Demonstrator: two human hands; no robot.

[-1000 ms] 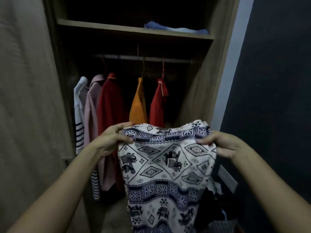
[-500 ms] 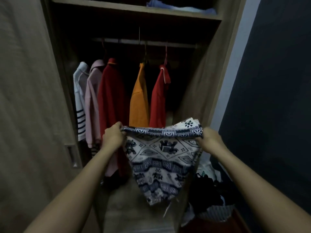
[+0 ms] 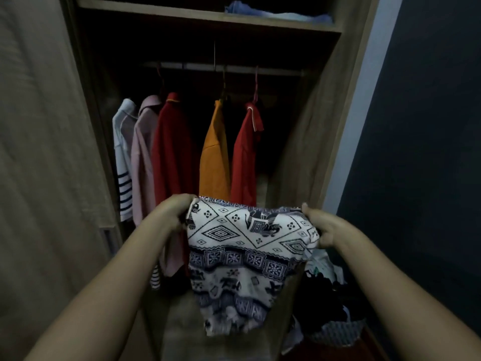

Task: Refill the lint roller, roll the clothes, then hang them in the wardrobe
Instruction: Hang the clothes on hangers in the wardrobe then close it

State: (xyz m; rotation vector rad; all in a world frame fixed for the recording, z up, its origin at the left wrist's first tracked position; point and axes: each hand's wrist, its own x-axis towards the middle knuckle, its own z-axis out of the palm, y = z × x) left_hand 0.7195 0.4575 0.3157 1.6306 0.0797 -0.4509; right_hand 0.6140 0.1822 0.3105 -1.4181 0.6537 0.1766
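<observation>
A white garment with a navy elephant and diamond print (image 3: 247, 246) hangs folded between my two hands in front of the open wardrobe (image 3: 307, 142). My left hand (image 3: 171, 212) grips its upper left edge. My right hand (image 3: 325, 227) grips its upper right edge. Its lower part dangles down to about knee level of the wardrobe opening. The hanging rail (image 3: 221, 66) runs across above, with several shirts on hangers: striped white (image 3: 122, 157), pink (image 3: 141, 157), dark red (image 3: 171, 152), orange (image 3: 214, 155) and red (image 3: 243, 157). No lint roller is in view.
The wardrobe door (image 3: 39, 165) stands open on the left. Folded blue fabric (image 3: 276, 15) lies on the top shelf. A basket of dark and white clothes (image 3: 333, 316) sits on the floor at the lower right, beside a dark wall (image 3: 421, 152).
The patterned garment went from held up close to my view to out toward the wardrobe, and has been folded over so its hanging part is shorter. Both hands kept their grip.
</observation>
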